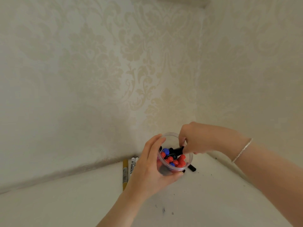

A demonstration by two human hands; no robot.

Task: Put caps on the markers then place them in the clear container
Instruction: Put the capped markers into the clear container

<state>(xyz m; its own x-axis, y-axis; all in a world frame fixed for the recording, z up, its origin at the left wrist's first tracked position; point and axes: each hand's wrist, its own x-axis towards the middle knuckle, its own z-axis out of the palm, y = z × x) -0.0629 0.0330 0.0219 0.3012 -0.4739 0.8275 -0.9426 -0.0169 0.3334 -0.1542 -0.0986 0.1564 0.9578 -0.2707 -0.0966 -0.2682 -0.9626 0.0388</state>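
hands [147, 171] hold clear container [188, 161] over white table [65, 202] by damask wallpaper [114, 63].

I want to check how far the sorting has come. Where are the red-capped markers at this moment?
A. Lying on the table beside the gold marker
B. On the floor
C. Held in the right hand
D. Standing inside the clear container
D: the red caps show through the open top of the clear container, which the left hand holds.
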